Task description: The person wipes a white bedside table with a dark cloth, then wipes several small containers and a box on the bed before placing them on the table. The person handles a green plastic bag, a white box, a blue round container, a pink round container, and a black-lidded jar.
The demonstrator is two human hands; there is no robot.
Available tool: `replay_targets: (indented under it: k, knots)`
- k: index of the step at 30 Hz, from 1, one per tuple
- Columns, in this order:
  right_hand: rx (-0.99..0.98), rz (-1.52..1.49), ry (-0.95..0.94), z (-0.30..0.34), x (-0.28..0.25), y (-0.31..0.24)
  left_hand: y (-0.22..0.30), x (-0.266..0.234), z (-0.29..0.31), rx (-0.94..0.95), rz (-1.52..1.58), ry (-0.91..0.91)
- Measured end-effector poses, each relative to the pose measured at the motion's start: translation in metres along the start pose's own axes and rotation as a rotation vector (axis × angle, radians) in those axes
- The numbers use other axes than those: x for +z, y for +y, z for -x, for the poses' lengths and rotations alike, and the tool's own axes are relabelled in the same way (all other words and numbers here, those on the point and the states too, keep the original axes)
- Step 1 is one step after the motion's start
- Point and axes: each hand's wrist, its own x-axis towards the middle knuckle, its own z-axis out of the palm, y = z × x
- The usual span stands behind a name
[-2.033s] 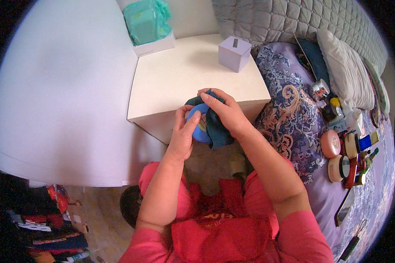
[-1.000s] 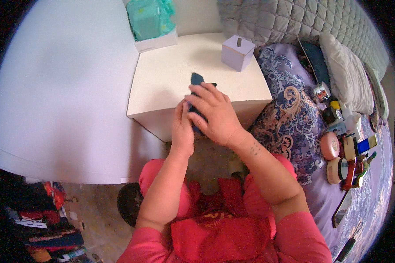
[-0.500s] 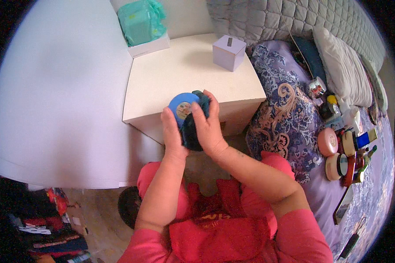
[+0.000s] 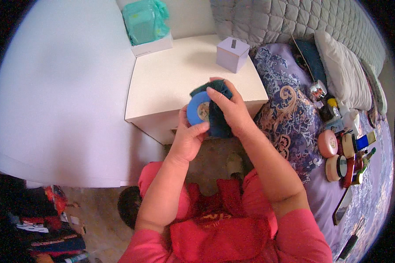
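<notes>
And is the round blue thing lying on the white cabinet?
No, the left hand holds the round blue thing, the right hand a dark cloth.

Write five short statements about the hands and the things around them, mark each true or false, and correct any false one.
1. The left hand holds a round blue object. True.
2. The cloth in the right hand is bright red. False: it is dark teal.
3. The lilac box stands on the white cabinet. True.
4. The green bag sits on the lilac box. False: it sits on a white box.
5. The round pink container lies on the floor. False: it is on the patterned bedding, among other containers.
</notes>
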Motion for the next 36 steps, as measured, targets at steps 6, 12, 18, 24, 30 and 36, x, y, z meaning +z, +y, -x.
replay_targets:
  k: [6, 12, 18, 24, 30, 36]
  knots:
    - [0.077, 0.055, 0.025, -0.002, -0.002, 0.009, -0.007, 0.01, 0.004, 0.014, 0.016, 0.042]
    - [-0.335, 0.434, 0.168, 0.016, 0.033, 0.058, -0.006, -0.001, 0.0, 0.174, -0.025, 0.298]
    - [-0.376, 0.437, 0.149, 0.02, 0.036, 0.04, -0.001, -0.005, 0.0, 0.04, 0.224, 0.117]
    - [-0.033, -0.056, 0.14, 0.003, 0.011, 0.018, -0.007, 0.002, -0.001, 0.164, -0.006, 0.162]
    - [0.058, 0.082, -0.068, -0.003, -0.005, 0.002, -0.001, 0.007, 0.0, 0.077, -0.085, -0.024]
    - [0.195, 0.246, -0.325, -0.003, -0.02, -0.016, 0.001, -0.006, 0.005, -0.08, -0.132, -0.012]
